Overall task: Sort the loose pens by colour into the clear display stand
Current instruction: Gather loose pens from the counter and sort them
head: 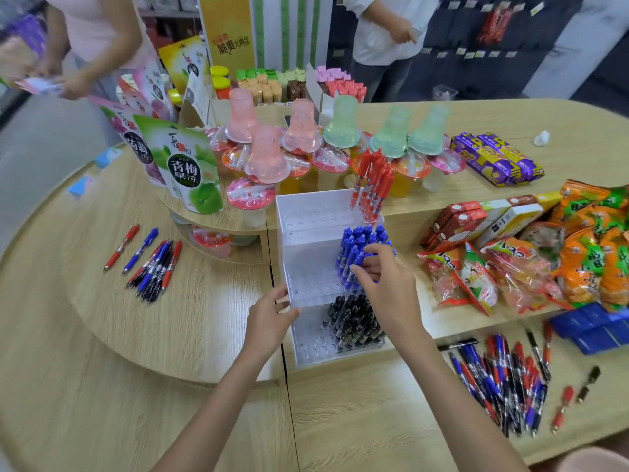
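- Two hands are at work, well apart from each other: the left hand [269,318] grips the left front edge of the stand [306,216], thumb over the clear wall, and steadies it.
- The right hand [388,291] has its fingers curled among the blue pens [357,253] on the middle tier and seems to pinch one as it goes into a hole.
- The stand sits mid-worktop [204,318], and each of its three tiers holds one colour, all crowded to the right side: red pens [372,182] at the top back, blue in the middle, black pens [354,321] at the front bottom.
- The left half of every tier shows bare holes, so there is room left.
- A small left pile [153,267] of mixed pens lies toward the worktop's left edge.
- A larger right pile [503,383], also mixed, lies near the right front edge, with a few strays beside it.
- By my judgement the sorting is well begun, perhaps near half done, and both piles remain to be sorted.
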